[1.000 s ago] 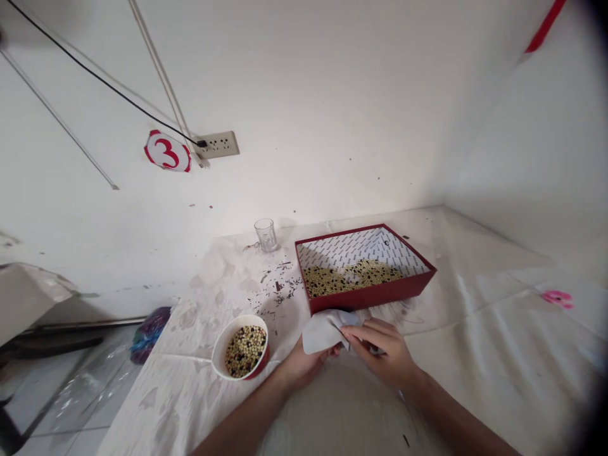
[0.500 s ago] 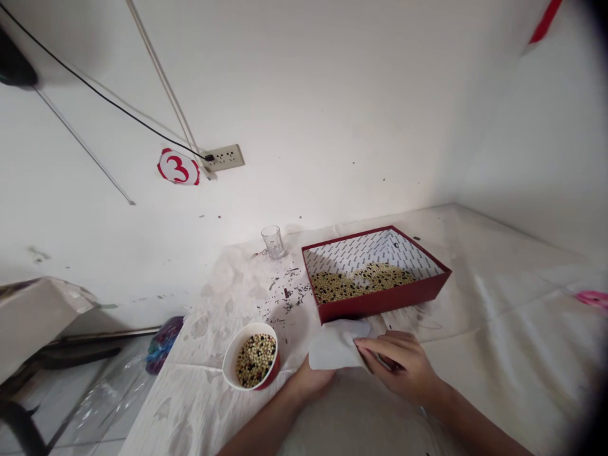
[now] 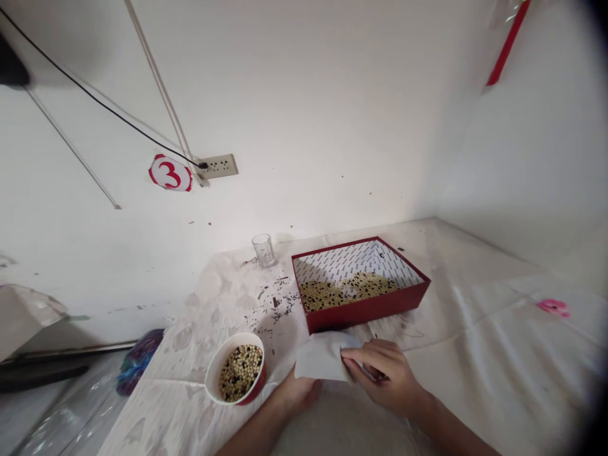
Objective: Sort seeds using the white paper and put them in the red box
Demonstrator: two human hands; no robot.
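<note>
A pale sheet that looks like paper (image 3: 323,360) is held low in front of the box. My right hand (image 3: 384,373) pinches its right side between thumb and fingers. Under the sheet's left part, my left hand (image 3: 300,387) holds it from below; most of its fingers are hidden. Just beyond stands an open dark red box (image 3: 368,313) with a patterned white lining, holding a layer of pale and black beads or beans (image 3: 349,291). To the left of my hands is a white and red paper cup (image 3: 215,373) partly filled with the same mix (image 3: 241,372).
Small dark scraps (image 3: 278,310) lie between the cup and the box. A clear drinking glass (image 3: 263,251) stands near the wall. A pink item (image 3: 554,308) rests on the cloth-covered table (image 3: 475,373) at right. A socket strip (image 3: 218,166) is on the wall.
The view has turned slightly right and up, so everything sits further left and lower. The right hand keeps its pinch on the paper, and the box and cup stay put.
</note>
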